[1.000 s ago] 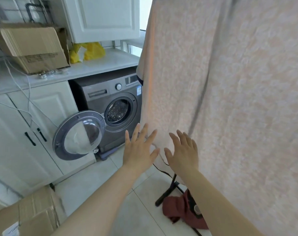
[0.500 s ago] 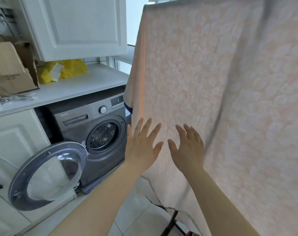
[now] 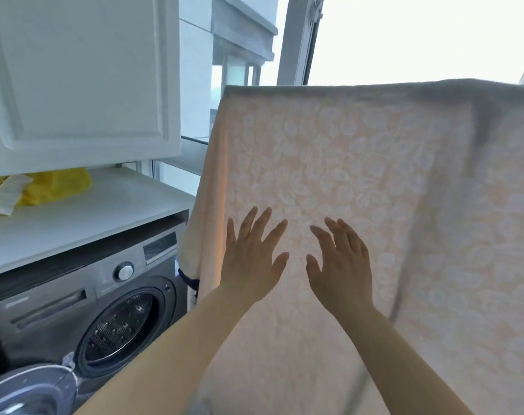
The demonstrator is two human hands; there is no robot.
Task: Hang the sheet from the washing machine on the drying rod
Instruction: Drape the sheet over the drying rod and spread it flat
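A pale peach sheet with a white flower pattern hangs draped over the drying rod, which lies hidden under its top fold. The sheet fills the right half of the view, with a long vertical crease toward the right. My left hand and my right hand are raised side by side in front of the sheet's lower left part, fingers spread and straight, holding nothing. Whether the palms touch the cloth cannot be told. The grey washing machine stands at the lower left, its drum empty and its round door swung open.
A white wall cupboard hangs above a white counter over the machine. A yellow bag lies on that counter. Behind the sheet is a bright window with a white frame.
The view has tilted upward: the floor, rack leg and red cloth have left the frame and the sheet's top fold has come in. Both hands stay spread before the sheet, slightly higher.
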